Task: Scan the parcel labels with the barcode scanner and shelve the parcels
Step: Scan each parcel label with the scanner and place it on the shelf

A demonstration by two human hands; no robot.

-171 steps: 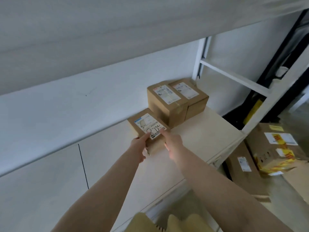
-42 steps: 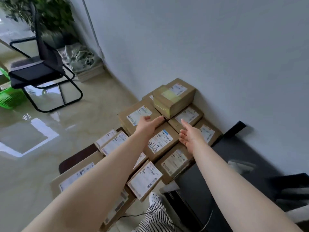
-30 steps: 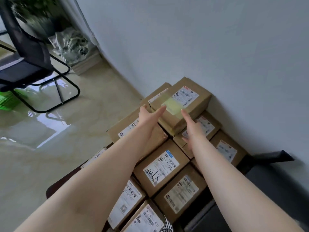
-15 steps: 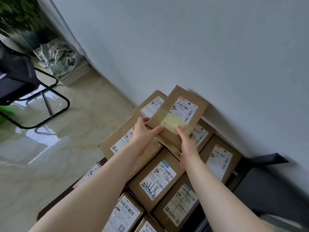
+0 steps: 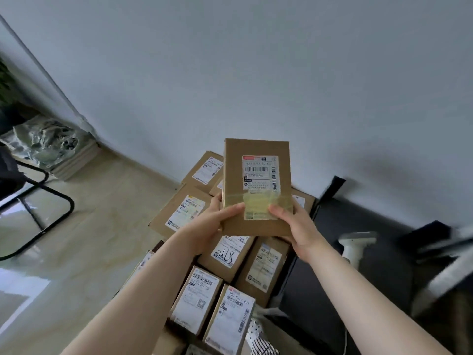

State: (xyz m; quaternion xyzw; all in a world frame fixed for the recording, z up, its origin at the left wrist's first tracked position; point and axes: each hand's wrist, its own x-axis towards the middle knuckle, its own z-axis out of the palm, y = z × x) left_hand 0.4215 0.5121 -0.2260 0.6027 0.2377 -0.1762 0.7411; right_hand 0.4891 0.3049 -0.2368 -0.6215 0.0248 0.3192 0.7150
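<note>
While both hands hold it up above the stack, the cardboard parcel (image 5: 256, 187) faces the camera with its white shipping label (image 5: 261, 174) upright and a band of yellowish tape (image 5: 266, 202) across its lower half. The left hand (image 5: 208, 228) grips the parcel's lower left edge, thumb laid over the front and fingers (image 5: 217, 199) curled behind; the right hand (image 5: 297, 226) grips the lower right edge in the same manner, its thumb on the tape. Beneath the held parcel, a pile of labelled cardboard parcels (image 5: 204, 295) lies packed close together on the floor against the grey wall (image 5: 256, 73), one of them bearing a handwritten scrawl on its label (image 5: 226, 252). To the right of the pile, a white barcode scanner (image 5: 354, 245) rests on a dark surface (image 5: 378, 221), well apart from both hands. At the left, the black frame of a chair (image 5: 38, 201) stands on the glossy tiled floor (image 5: 76, 239), and a crumpled plastic bag (image 5: 43, 139) sits on stacked flat boards in the corner; what the bag holds cannot be told.
</note>
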